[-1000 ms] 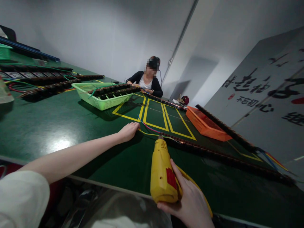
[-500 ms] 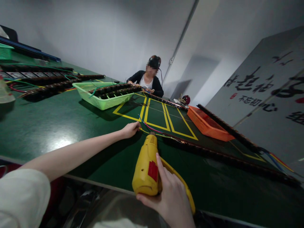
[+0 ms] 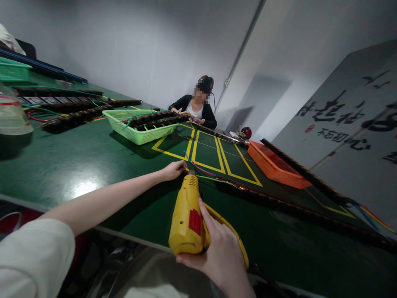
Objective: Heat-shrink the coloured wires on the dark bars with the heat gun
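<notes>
My right hand (image 3: pixel 218 244) is wrapped round a yellow heat gun (image 3: pixel 186 219) with a red patch on its side. The gun's dark nozzle (image 3: pixel 192 172) points away from me, close to the fingertips of my left hand (image 3: pixel 174 170). Those fingers pinch the end of a yellow wire (image 3: pixel 212 178) that runs right to a long dark strip (image 3: pixel 279 203) on the table. Blue and pink wires (image 3: pixel 201 169) rise from the same strip, just beyond the nozzle. The gun partly hides the yellow wire.
On the green table (image 3: pixel 124 169) stands a light green basket (image 3: pixel 141 134) holding dark strips. An orange basket (image 3: pixel 276 165) is at the right, a strip across it. More strips (image 3: pixel 71 116) and a clear bottle (image 3: pixel 14 114) are left. A co-worker (image 3: pixel 197 105) sits opposite.
The heat gun's nozzle has shifted left along the yellow wire, closer to my left fingers. My left hand still pinches the wire. The whole view has swung slightly left.
</notes>
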Demonstrator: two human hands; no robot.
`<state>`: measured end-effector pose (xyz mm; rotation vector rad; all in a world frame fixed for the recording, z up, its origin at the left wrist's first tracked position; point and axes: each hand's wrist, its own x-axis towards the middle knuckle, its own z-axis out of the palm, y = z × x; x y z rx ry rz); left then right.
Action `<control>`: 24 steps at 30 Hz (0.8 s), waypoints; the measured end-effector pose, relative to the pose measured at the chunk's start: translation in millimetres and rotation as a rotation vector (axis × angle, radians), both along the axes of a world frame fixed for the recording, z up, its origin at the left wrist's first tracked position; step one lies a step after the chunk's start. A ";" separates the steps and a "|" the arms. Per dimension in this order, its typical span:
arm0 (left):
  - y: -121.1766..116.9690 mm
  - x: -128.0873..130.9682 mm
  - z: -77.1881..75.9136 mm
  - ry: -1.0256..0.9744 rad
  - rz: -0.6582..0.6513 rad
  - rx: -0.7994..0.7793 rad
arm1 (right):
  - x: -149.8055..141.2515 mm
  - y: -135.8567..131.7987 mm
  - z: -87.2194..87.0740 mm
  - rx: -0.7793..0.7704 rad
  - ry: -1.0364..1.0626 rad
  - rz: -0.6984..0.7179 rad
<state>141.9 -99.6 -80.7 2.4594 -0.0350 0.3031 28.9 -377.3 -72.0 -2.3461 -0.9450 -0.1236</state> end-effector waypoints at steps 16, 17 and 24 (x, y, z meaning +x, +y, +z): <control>2.9 -0.8 -1.4 -0.013 -0.021 -0.048 | 19.5 -77.5 -24.3 -0.183 -0.428 -0.094; 2.9 -1.0 -1.3 -0.016 -0.019 -0.048 | 19.4 -75.7 -24.0 -0.190 -0.446 -0.100; -1.0 -4.1 3.9 -0.025 -0.004 -0.045 | 8.6 -50.2 -21.9 -0.159 -0.437 -0.148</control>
